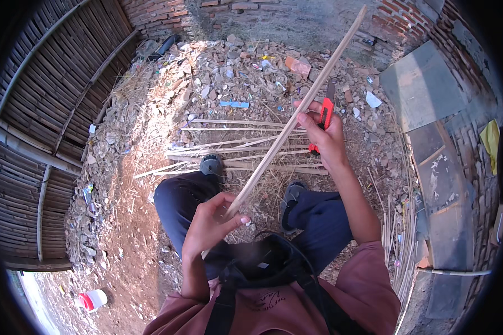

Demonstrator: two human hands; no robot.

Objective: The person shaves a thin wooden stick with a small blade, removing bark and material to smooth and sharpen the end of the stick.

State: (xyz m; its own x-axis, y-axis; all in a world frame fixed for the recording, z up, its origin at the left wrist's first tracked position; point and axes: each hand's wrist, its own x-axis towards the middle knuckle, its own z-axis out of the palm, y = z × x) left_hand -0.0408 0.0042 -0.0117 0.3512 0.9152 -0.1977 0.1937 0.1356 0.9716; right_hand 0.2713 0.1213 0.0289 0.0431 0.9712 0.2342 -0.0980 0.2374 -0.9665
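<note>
Split bamboo strip (pixel 275 146) slants between both hands: left hand (pixel 211 223) half-open around its lower part; right hand (pixel 328 137) pinching it, gripping a red box cutter (pixel 327 110). Dark lettering (pixel 271 298) marks the T-shirt (pixel 352 285); dirt ground (pixel 131 254) stretches leftward to a bamboo wall (pixel 56 100).

The long strip (pixel 279 139) looks like pale wood, matt and lightly grained. The cutter (pixel 326 111) has a red plastic body with a slight shine and a dull metal blade (pixel 331 90). From where I stand, the trousers (pixel 176 201) are matt cloth; the ground (pixel 123 223) is rough rubble, with a smooth plastic container (pixel 99 298) by its near left corner.
</note>
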